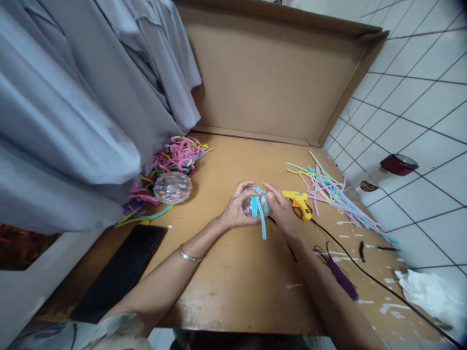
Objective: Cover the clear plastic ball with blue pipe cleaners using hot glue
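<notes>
A sleeve (120,328) and two bare forearms reach in over the near edge of a wooden table (233,282), a silver bracelet (188,255) on the left wrist. The left hand (235,209) is clasped around one side of a clear ball (248,207), and the right hand (282,209) is pressed to the other, holding it between them above the table's middle. Light-blue strips (262,224) lie across the ball, one end hanging free. Just beside the right hand sits a yellow glue gun (299,198), its black cord (357,265) trailing toward the near right corner, past a purple tassel (341,277). Pastel fuzzy sticks (328,190) are strewn along the right edge near a red-lidded jar (398,164). Toward the left edge, a second clear ball (173,188) rests against a heap of colorful fuzzy sticks (182,158), with a flat black slab (120,272) by the near left corner. Gray cloth (80,97) hangs over the left side; a cardboard panel (262,73) stands along the far edge, white tiles (412,102) at right.
</notes>
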Demonstrator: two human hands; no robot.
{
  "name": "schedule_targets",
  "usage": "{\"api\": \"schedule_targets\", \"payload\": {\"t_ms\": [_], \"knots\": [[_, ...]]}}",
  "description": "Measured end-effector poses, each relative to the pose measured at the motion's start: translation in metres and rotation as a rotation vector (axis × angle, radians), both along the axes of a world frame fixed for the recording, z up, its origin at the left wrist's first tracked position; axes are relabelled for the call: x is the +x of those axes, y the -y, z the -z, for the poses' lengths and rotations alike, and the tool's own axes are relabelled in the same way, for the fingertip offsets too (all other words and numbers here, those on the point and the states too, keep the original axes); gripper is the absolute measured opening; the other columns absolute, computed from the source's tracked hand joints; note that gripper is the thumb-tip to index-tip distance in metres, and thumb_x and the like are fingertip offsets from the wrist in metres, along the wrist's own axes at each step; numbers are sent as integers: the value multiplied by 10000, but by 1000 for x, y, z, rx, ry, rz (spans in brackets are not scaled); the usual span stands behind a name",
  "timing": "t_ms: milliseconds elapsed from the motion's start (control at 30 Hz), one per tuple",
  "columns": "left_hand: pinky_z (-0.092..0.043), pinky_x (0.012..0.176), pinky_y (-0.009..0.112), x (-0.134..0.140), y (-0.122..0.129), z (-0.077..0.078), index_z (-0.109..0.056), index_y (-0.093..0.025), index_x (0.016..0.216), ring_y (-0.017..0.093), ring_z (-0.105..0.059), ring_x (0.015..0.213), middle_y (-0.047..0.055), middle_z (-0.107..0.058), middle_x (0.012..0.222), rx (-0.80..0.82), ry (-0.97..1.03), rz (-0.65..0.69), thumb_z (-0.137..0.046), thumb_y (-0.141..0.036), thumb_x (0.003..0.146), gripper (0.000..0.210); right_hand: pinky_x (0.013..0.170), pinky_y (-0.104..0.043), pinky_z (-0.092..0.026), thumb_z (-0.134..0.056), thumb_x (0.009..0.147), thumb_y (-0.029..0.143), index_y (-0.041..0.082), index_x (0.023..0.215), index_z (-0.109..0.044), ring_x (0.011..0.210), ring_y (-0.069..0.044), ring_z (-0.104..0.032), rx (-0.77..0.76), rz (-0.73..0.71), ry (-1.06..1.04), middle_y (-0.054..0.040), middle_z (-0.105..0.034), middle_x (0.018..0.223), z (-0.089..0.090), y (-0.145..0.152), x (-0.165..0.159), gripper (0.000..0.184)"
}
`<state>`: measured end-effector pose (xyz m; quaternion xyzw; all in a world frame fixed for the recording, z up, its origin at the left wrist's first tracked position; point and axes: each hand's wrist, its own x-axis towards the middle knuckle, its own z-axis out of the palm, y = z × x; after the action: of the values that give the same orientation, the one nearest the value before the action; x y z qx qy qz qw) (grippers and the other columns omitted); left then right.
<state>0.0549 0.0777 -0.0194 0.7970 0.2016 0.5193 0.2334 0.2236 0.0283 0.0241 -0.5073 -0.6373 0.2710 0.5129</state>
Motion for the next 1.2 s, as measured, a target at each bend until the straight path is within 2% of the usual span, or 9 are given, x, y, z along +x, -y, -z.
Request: {"api": "schedule_targets", "payload": {"t_ms": [233,433,600,700,800,933,1000,1067,1200], "knots": [[-468,1029,499,3,1,-5,-549,-217,1133,311,-515,1265,137,-484,1291,-160,11,-111,-878,-323,579,653,1003,-436,-475,-618,862,382,260,974,-747,1094,-237,-622,149,99,37,-65,-686,1063,9,-4,4,210],[-483,1028,484,6,8,-8,-576,-209,1126,319,-513,1268,144,-462,1298,-48,7,-83,-858,-318,593,612,975,-431,-487,-591,888,364,259,970,-743,1072,-231,-627,217,117,90,-71,-685,1054,1,2,0,202],[-481,1057,477,3,11,-3,-633,-257,1051,316,-519,1267,102,-449,1362,-13,-44,50,-857,-335,592,517,949,-435,-505,-564,874,422,214,1001,-723,1032,-242,-653,109,220,-101,-83,-726,1034,6,-3,3,291],[-447,1090,493,4,11,0,-639,-260,1020,319,-508,1274,97,-465,1351,-119,20,73,-889,-379,548,547,948,-451,-509,-576,838,536,194,1000,-718,1026,-266,-672,-52,231,-289,-100,-748,1042,12,-10,7,404],[-436,1072,500,9,7,0,-580,-246,1074,312,-520,1258,106,-492,1322,-343,290,66,-886,-504,530,675,937,-459,-520,-539,821,666,200,1032,-716,1029,-280,-685,-174,168,-431,-106,-755,1066,18,-15,7,542],[-509,948,414,11,2,-5,-508,-257,1093,239,-634,1058,36,-624,1131,-815,624,284,-823,-570,597,666,968,-485,-505,-465,814,779,207,1099,-707,1097,-292,-669,-209,132,-500,-114,-742,1145,20,-15,4,684],[-523,907,383,9,1,-8,-506,-253,1076,217,-649,998,18,-642,1072,-911,682,351,-824,-552,600,645,993,-493,-494,-456,813,793,211,1125,-705,1139,-297,-652,-206,102,-494,-112,-731,1181,18,-12,1,705],[-519,898,364,7,1,-8,-517,-245,1075,210,-643,989,19,-640,1065,-882,668,336,-843,-531,585,655,1022,-486,-481,-458,820,788,217,1127,-710,1163,-296,-641,-193,64,-475,-105,-721,1208,14,-8,-2,695],[-459,1007,397,7,3,-3,-557,-216,1067,259,-578,1149,76,-578,1223,-618,448,181,-907,-472,509,706,1025,-483,-485,-457,812,799,206,1126,-715,1158,-305,-641,-207,50,-437,-113,-718,1209,6,-3,-5,719]]}}
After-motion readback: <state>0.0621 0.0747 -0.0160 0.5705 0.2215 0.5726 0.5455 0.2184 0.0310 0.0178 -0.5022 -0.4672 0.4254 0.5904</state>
